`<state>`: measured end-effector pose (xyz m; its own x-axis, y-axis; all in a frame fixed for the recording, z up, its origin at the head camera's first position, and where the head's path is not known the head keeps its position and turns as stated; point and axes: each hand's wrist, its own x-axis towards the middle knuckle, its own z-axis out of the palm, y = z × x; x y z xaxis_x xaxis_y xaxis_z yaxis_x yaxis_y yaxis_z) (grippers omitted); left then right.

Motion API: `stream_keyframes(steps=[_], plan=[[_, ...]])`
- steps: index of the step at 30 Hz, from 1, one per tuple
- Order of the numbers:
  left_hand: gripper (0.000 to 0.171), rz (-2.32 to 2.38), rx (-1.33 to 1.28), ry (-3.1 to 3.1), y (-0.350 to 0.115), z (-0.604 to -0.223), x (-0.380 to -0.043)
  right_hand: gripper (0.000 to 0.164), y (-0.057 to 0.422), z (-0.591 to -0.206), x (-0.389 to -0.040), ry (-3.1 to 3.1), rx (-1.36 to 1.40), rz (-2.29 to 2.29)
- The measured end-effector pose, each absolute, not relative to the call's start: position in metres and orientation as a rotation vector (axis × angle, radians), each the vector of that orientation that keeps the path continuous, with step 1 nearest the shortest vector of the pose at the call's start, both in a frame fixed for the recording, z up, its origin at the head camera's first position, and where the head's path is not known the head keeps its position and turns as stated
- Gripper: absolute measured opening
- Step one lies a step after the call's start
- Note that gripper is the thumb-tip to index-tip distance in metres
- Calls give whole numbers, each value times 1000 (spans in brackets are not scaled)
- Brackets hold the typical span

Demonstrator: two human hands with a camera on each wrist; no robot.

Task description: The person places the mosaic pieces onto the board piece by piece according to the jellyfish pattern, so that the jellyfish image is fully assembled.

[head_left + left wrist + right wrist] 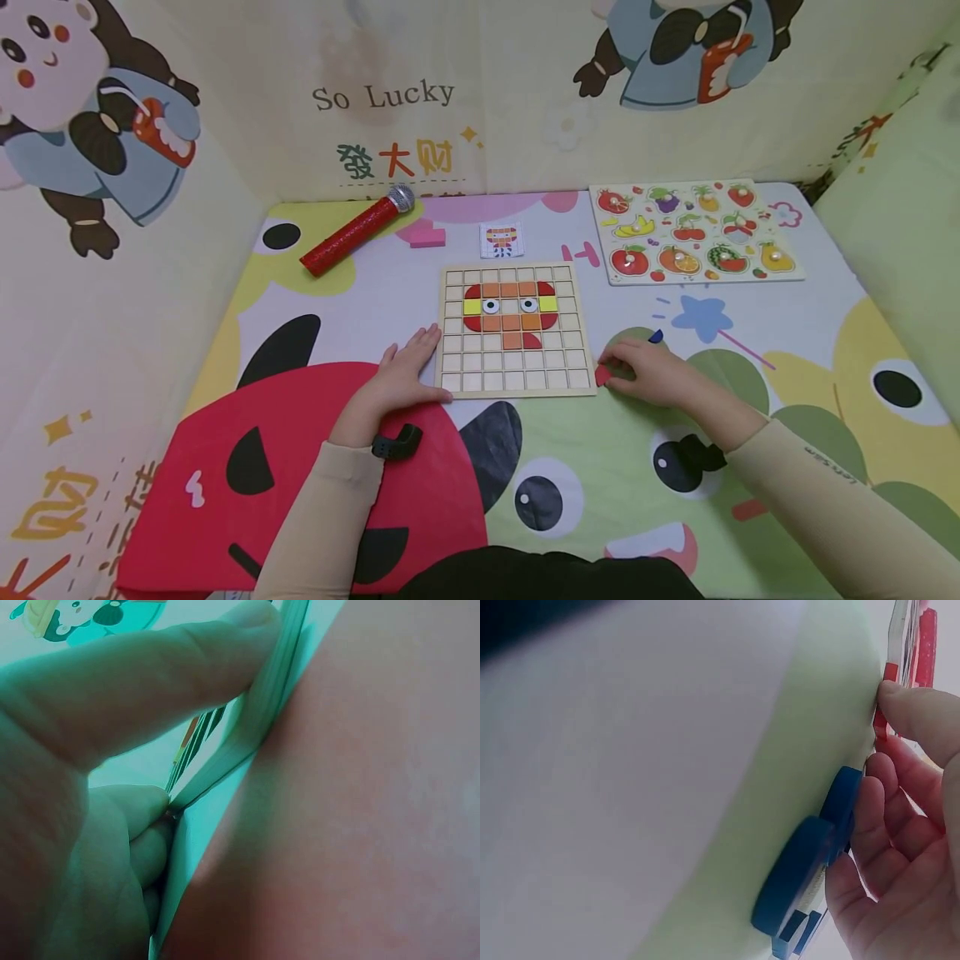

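A square wooden grid board (pixel 517 394) lies on the table. Red, orange and yellow tiles fill some of its cells, with two round eye tiles forming a face; an orange tile (pixel 512 341) and a red rounded tile (pixel 532 341) sit below. Along the board's left edge rests my left hand (pixel 401 371), fingers extended, thumb by the near corner. Off the lower right corner, my right hand (pixel 645 373) pinches a red tile (pixel 881 712) between thumb and finger. Blue pieces (pixel 791 877) stand close to its other fingers in the right wrist view; one dark blue piece (pixel 656 337) shows in the head view.
Behind the board lies a small picture card (pixel 502 240), with a pink block (pixel 427 238) to its left. A red glittery microphone (pixel 351 239) is at the back left. The fruit puzzle board (pixel 701 232) occupies the back right, near the wall.
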<state>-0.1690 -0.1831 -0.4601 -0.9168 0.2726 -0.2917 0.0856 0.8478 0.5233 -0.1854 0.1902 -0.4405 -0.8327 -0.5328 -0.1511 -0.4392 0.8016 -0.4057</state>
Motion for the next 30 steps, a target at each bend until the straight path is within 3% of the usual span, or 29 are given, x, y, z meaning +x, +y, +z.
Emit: stream_keyframes(steps=[10, 30], plan=[[110, 731, 249, 2663, -184, -459, -170, 28, 187, -431, -188, 2869, -656, -539], [109, 720, 256, 2667, -182, -462, -173, 30, 62, -427, -199, 2925, -624, -561]])
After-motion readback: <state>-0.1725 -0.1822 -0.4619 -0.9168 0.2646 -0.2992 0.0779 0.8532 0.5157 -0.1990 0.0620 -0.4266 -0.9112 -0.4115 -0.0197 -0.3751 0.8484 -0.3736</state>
